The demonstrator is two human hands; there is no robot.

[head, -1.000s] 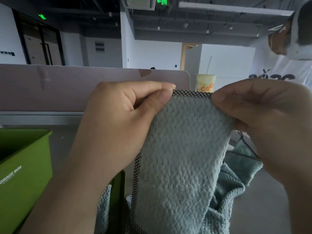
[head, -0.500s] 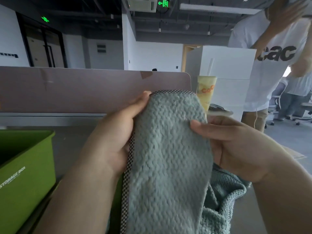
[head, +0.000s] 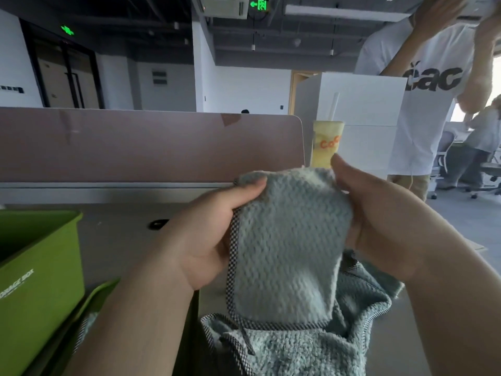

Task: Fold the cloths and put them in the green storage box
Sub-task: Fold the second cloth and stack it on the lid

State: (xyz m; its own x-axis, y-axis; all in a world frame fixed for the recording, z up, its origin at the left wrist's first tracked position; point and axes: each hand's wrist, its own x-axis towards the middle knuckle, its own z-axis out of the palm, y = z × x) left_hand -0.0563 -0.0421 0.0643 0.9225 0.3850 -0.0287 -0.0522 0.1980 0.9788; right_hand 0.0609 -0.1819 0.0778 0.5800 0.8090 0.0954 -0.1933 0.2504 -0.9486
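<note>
The left hand (head: 214,237) grips the left edge of a pale grey-green cloth (head: 287,248), thumb pressed on its front face near the top and fingers curled behind. The right hand (head: 379,223) clamps the opposite edge, thumb raised beside the top corner, the other fingers hidden behind the fabric. The cloth hangs upright between them, seemingly doubled over at the top, with checked trim down its left side. Its lower part trails into a rumpled heap of cloth (head: 311,346) on the grey desk (head: 116,240). The green storage box (head: 38,280) stands open, well to the left. A yellow drink cup (head: 326,142) stands behind the right thumb.
</note>
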